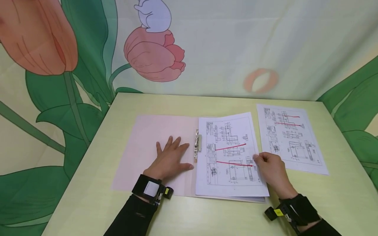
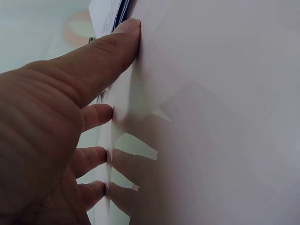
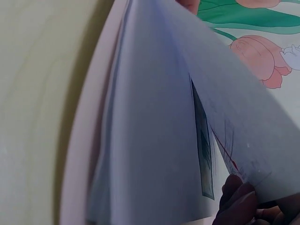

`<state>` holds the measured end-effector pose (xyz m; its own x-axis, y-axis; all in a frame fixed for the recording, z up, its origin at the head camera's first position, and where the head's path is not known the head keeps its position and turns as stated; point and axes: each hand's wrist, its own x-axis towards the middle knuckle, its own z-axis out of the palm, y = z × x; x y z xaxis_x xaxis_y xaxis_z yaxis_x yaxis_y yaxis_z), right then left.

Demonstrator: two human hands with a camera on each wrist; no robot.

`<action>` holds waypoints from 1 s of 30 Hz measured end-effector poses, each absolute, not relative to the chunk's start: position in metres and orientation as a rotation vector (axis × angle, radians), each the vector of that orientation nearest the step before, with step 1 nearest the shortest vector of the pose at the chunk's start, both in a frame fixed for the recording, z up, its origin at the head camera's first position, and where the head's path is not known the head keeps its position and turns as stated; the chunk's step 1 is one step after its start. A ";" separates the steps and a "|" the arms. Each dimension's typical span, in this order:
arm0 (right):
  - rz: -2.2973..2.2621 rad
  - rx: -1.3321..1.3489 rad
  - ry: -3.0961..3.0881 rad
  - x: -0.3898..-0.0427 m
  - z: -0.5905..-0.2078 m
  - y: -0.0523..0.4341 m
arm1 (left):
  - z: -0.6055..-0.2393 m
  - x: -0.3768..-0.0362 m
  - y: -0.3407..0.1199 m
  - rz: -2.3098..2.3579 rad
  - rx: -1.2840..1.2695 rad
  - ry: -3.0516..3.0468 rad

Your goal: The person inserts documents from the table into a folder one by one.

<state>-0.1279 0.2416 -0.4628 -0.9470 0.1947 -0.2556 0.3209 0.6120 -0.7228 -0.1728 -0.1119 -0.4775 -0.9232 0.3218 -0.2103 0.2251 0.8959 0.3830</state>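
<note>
A pale pink folder [image 1: 147,131] lies spread out on the table, a metal clip [image 1: 197,147] at its fold. My left hand [image 1: 169,160] rests on the inside of the left cover, fingers spread and thumb close to the fold. On the folder's right side is a printed sheet of technical drawings [image 1: 231,155] with two red lines across it. My right hand [image 1: 273,170] pinches this sheet's right edge. In the right wrist view, the pinched sheet [image 3: 262,126] stands raised from the pages [image 3: 150,131] below, and part of a dark picture [image 3: 202,145] shows between them.
To the right of the folder, a loose drawing sheet [image 1: 290,137] with red lines lies on the light wooden table [image 1: 183,213]. A curtain printed with tulips [image 1: 156,55] hangs behind the table's back edge.
</note>
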 end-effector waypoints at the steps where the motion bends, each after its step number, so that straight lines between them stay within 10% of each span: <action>1: -1.250 0.433 2.681 -0.128 -0.463 0.241 | -0.477 -0.173 -0.112 0.517 0.412 2.793; 30: -0.923 0.289 2.873 -0.123 -0.456 0.246 | -0.478 -0.175 -0.111 0.508 0.408 2.794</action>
